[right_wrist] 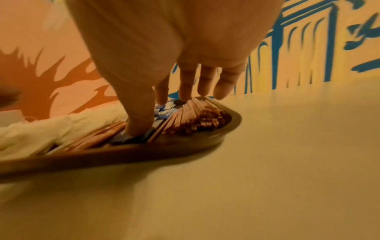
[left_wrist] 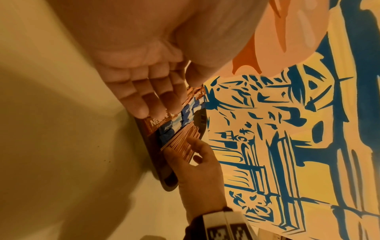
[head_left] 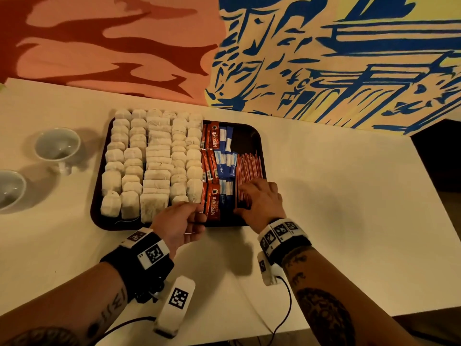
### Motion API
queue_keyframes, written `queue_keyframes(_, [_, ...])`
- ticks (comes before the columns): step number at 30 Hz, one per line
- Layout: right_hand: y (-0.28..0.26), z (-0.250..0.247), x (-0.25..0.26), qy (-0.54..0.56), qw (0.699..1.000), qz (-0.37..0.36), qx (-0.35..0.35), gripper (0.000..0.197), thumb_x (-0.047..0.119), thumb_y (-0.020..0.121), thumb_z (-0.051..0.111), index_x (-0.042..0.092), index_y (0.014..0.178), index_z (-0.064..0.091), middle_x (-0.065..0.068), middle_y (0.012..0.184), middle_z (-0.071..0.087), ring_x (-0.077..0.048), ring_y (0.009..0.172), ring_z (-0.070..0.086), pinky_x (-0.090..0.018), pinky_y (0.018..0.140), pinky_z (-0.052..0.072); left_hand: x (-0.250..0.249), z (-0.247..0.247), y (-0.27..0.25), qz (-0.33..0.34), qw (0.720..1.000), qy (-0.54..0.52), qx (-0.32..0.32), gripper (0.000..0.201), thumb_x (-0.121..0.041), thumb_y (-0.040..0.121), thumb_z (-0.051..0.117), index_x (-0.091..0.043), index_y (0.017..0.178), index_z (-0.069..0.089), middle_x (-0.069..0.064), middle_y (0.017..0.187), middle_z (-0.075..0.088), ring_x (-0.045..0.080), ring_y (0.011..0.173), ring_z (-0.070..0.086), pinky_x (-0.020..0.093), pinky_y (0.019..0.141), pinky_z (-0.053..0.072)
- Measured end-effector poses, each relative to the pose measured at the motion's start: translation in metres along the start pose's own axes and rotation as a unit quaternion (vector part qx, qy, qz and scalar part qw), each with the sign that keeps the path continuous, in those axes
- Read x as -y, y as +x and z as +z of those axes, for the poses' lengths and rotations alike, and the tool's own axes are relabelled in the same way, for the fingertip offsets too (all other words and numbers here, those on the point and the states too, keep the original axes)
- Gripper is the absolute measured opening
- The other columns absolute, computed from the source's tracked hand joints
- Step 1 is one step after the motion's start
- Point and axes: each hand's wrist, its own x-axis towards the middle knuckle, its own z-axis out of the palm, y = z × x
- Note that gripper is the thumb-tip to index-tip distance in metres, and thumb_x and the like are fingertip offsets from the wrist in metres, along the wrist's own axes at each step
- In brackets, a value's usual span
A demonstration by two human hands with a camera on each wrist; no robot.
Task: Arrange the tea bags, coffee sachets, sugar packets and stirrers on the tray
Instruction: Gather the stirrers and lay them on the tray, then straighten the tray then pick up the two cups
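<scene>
Here your right hand (head_left: 262, 201) lay flat, fingers straight, on the stirrers (head_left: 249, 168); your left hand (head_left: 179, 224), fingers relaxed, touched a Nescafé sachet (head_left: 214, 202). Tea bags (head_left: 149, 161) and sugar packets (head_left: 225, 166) filled the tray (head_left: 259, 143) on the worktop (head_left: 336, 196).

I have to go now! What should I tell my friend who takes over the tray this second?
Left hand: open, fingertips touching the near coffee sachets.
Right hand: open, fingers resting on the stirrers, thumb on the near blue sugar packets.
Tea bags fill the left side of the tray in rows.
Done: everything seen is on the tray, grouped.
Left: straighten the sachets, sugar packets and stirrers.
</scene>
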Motion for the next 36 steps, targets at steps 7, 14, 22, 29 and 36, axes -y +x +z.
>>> queue_keyframes(7, [0.017, 0.007, 0.011, -0.093, 0.995, -0.016, 0.034, 0.047, 0.055, 0.089, 0.061, 0.04, 0.133, 0.055, 0.003, 0.137, 0.041, -0.026, 0.13, 0.029, -0.048, 0.111, 0.031, 0.009, 0.004, 0.0, 0.003, 1.0, 0.001, -0.006, 0.018, -0.02, 0.1, 0.052, -0.009, 0.106, 0.066, 0.006, 0.075, 0.069, 0.02, 0.063, 0.06, 0.033, 0.064, 0.051])
queue_keyframes(14, [0.021, -0.001, 0.009, -0.111, 0.993, -0.015, 0.048, 0.047, 0.054, 0.092, 0.056, 0.034, 0.135, 0.055, 0.001, 0.142, 0.039, -0.028, 0.133, 0.027, -0.049, 0.113, 0.03, 0.005, -0.001, -0.004, 0.011, 1.0, -0.002, -0.014, 0.017, -0.02, 0.1, 0.052, -0.011, 0.105, 0.065, 0.007, 0.077, 0.068, 0.02, 0.063, 0.06, 0.031, 0.064, 0.05])
queue_keyframes(22, [-0.02, -0.002, -0.01, 0.021, 0.999, -0.001, -0.036, 0.048, 0.036, 0.094, 0.057, 0.035, 0.141, 0.047, 0.007, 0.152, 0.034, -0.022, 0.141, 0.02, -0.047, 0.117, 0.028, -0.016, -0.048, -0.013, 0.116, 0.986, 0.064, -0.1, 0.009, -0.018, 0.095, 0.06, -0.017, 0.099, 0.068, 0.012, 0.096, 0.07, 0.023, 0.072, 0.06, 0.036, 0.064, 0.052])
queue_keyframes(29, [-0.046, 0.033, -0.038, 0.11, 0.989, 0.072, 0.067, 0.105, 0.055, 0.088, 0.063, 0.028, 0.157, -0.012, 0.014, 0.164, -0.016, -0.012, 0.153, -0.01, -0.037, 0.125, 0.005, -0.02, -0.134, -0.02, 0.207, 0.809, 0.473, -0.281, 0.048, -0.01, 0.077, 0.075, -0.013, 0.123, 0.061, 0.017, 0.127, 0.058, 0.038, 0.119, 0.05, 0.048, 0.103, 0.035])
queue_keyframes(36, [-0.043, 0.039, -0.05, 0.14, 0.985, 0.076, 0.066, 0.09, 0.042, 0.098, 0.057, 0.028, 0.158, -0.009, 0.012, 0.166, -0.012, -0.011, 0.152, 0.011, -0.025, 0.119, 0.017, 0.001, -0.149, -0.005, 0.159, 0.834, 0.47, -0.243, 0.072, -0.034, 0.057, 0.081, -0.027, 0.123, 0.053, 0.009, 0.118, 0.061, 0.035, 0.109, 0.059, 0.05, 0.094, 0.05])
